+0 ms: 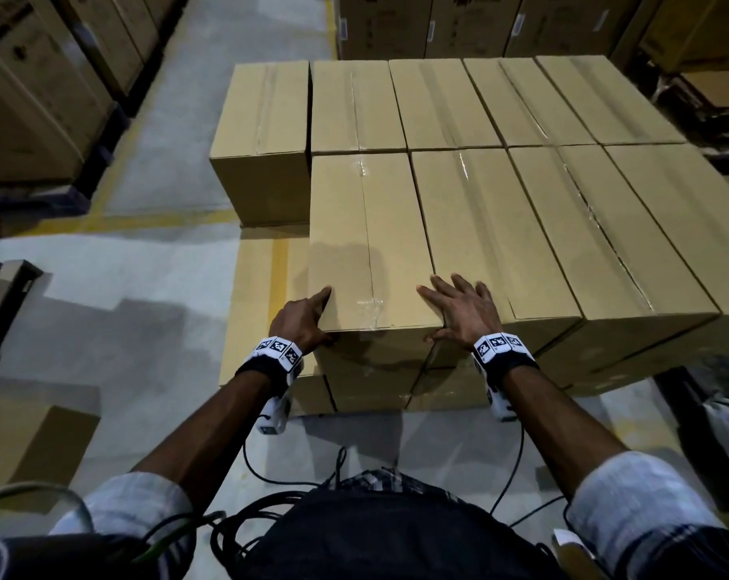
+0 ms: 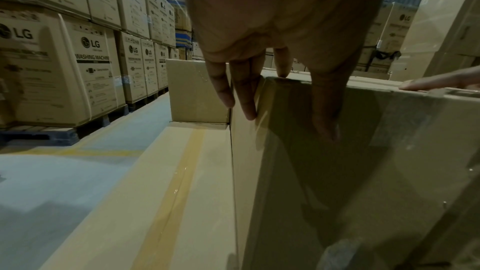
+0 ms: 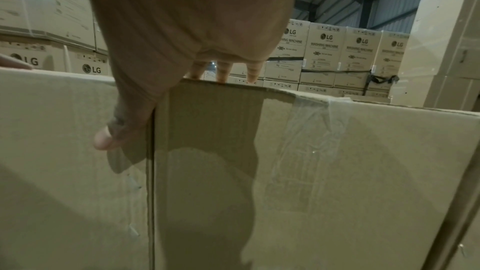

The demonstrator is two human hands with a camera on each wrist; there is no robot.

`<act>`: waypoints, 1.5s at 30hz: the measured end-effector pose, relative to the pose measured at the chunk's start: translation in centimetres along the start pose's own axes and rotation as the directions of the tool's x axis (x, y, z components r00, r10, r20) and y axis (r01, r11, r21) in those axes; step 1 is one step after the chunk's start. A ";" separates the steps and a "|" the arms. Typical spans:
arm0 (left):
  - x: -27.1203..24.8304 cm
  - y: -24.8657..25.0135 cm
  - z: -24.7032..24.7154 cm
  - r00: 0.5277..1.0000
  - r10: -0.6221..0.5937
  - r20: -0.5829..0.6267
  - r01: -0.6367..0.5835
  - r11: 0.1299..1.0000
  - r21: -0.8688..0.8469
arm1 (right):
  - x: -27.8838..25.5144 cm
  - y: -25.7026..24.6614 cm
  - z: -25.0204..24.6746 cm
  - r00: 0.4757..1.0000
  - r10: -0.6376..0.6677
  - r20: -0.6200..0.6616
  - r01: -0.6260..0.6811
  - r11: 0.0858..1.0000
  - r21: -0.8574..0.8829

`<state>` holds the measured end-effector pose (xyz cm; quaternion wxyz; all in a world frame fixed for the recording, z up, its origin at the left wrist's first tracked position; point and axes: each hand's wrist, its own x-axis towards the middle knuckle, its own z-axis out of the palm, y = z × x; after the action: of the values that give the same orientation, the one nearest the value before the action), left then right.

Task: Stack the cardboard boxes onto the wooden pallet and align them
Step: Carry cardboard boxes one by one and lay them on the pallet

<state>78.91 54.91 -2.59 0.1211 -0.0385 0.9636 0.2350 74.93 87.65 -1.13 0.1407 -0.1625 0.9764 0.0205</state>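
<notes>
A taped cardboard box (image 1: pixel 367 244) lies at the near left of the top layer of stacked boxes. My left hand (image 1: pixel 312 318) is at its near-left corner: index finger on the top edge, straight fingers (image 2: pixel 244 100) along the left side, thumb on the front face (image 2: pixel 389 171). My right hand (image 1: pixel 450 311) lies flat with spread fingers across the seam to the neighbouring box (image 1: pixel 492 232), its thumb (image 3: pixel 103 141) down on the front of the left box (image 3: pixel 64 151). The pallet is hidden under the stack.
One box (image 1: pixel 266 136) juts out at the back left of the top layer. A lower-layer box (image 1: pixel 262 303) with a yellow tape stripe sticks out to the left. A loose box (image 1: pixel 32 445) sits on the floor. Tall washing-machine cartons (image 2: pixel 78 69) line the aisle.
</notes>
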 end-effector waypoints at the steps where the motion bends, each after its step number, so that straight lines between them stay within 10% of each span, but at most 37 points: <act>1: 0.1 0.0 0.0 1.000 -0.001 0.004 0.001 1.000 0.004 | 0.0 0.0 0.0 1.000 0.003 0.000 -0.003 1.000 0.002; 45: -0.6 0.9 1.4 0.996 -0.073 0.042 0.071 0.996 0.047 | 1.0 0.7 -1.7 0.989 -0.143 0.049 0.147 0.985 -0.092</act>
<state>79.66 56.38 -3.24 0.1514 -0.0650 0.9638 0.2094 73.32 87.88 0.22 0.1545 -0.2391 0.9567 0.0603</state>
